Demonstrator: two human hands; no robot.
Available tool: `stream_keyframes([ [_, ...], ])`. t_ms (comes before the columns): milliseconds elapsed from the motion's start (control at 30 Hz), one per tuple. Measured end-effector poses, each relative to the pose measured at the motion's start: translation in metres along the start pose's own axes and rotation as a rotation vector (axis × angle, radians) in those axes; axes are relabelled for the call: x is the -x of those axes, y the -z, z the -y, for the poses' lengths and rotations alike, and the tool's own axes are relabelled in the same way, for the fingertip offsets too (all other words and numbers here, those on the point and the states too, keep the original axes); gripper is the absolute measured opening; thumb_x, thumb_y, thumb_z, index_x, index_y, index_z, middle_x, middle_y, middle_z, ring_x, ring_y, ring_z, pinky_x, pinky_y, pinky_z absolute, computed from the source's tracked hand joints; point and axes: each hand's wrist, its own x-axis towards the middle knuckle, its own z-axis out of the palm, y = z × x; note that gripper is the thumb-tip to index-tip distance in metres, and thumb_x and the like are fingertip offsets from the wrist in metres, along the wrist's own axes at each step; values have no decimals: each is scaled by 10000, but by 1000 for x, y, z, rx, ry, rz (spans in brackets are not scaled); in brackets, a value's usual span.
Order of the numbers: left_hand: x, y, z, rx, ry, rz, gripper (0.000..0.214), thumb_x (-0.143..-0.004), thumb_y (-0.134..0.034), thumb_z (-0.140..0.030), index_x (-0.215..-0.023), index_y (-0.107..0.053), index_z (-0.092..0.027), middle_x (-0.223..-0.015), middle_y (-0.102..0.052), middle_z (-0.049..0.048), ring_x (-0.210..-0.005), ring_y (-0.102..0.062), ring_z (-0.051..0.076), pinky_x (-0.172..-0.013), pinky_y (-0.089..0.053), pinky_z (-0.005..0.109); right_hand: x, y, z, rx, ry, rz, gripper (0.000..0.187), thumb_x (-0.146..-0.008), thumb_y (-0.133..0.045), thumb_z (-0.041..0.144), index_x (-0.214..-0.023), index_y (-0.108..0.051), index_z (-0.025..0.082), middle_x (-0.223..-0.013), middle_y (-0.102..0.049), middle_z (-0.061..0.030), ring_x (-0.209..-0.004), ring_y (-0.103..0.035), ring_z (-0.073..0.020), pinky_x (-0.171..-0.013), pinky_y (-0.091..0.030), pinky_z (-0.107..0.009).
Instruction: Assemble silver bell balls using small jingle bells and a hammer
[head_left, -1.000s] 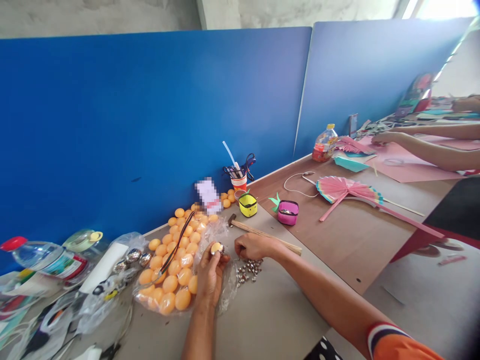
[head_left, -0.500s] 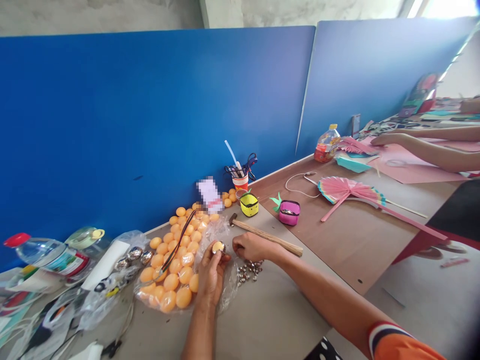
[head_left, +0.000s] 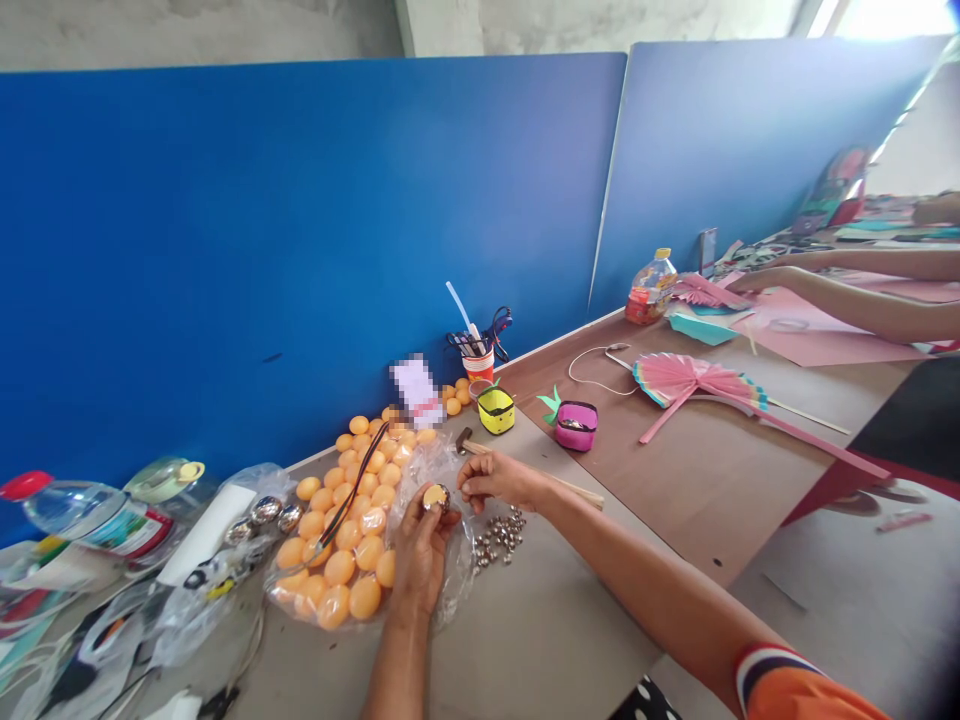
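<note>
My left hand is closed around a small orange ball with silver studs, held just above the table. My right hand hovers beside that ball with its fingertips pinched on something I cannot make out. A pile of small silver studs lies on the table just under the right hand. A clear plastic bag of orange balls lies to the left of my left hand.
A wooden-handled hammer lies behind my right hand. Yellow and pink pouches, a cup of pens, a pink paper fan and bottles crowd the desk. Another person's arms work at the far right. Blue partition behind.
My right hand has lifted off the stud pile and moved up and left, closer to the ball. My left hand has kept its hold.
</note>
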Motion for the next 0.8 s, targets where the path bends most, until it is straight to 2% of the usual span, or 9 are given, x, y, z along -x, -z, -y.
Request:
stream_keyframes([
  [100, 0, 0, 0, -3, 3, 5, 438, -587, -894, -313, -974, -723, -201, -908, -714, 3, -700, -658, 143, -730, -542, 311, -2, 0, -3, -73, 13, -6, 202, -683, -776, 206, -788, -613, 151, -659, -668, 24, -513, -603, -98, -548, -457, -221],
  [233, -1, 1, 1, -2, 4, 9, 483, -575, -905, -321, -1002, -719, -192, -902, -722, 8, -707, -664, 145, -738, -543, 308, -2, -1, -2, -167, 28, -4, 274, -643, -800, 229, -865, -671, 135, -652, -665, 30, -521, -605, -100, -578, -473, -240],
  [300, -1, 1, 2, -1, 0, 14, 495, -571, -907, -317, -1009, -715, -188, -910, -724, 13, -718, -668, 151, -741, -546, 315, -1, -3, 0, -167, 16, -1, 269, -618, -814, 235, -831, -684, 133, -665, -676, 21, -547, -618, -108, -609, -492, -254],
  [467, 0, 0, 1, -7, 3, 12, 481, -587, -900, -309, -1014, -715, -189, -923, -723, 13, -719, -671, 155, -741, -544, 320, -1, -6, 0, -43, -10, -52, 173, -617, -806, 201, -722, -678, 152, -594, -630, 45, -535, -575, -101, -582, -465, -240],
  [600, 0, -1, 0, -5, 15, 21, 493, -579, -907, -317, -1014, -711, -190, -911, -725, 7, -686, -666, 153, -742, -545, 329, -3, -10, -2, 16, 21, -74, 92, -676, -744, 175, -740, -684, 149, -559, -608, 48, -504, -532, -91, -547, -421, -221],
  [800, 0, -1, 1, -23, 2, 26, 461, -610, -891, -318, -1015, -712, -190, -946, -729, 33, -763, -672, 175, -768, -547, 338, -2, -20, -1, 107, 47, -133, 74, -710, -679, 112, -716, -626, 163, -542, -577, 62, -505, -500, -96, -558, -408, -232],
])
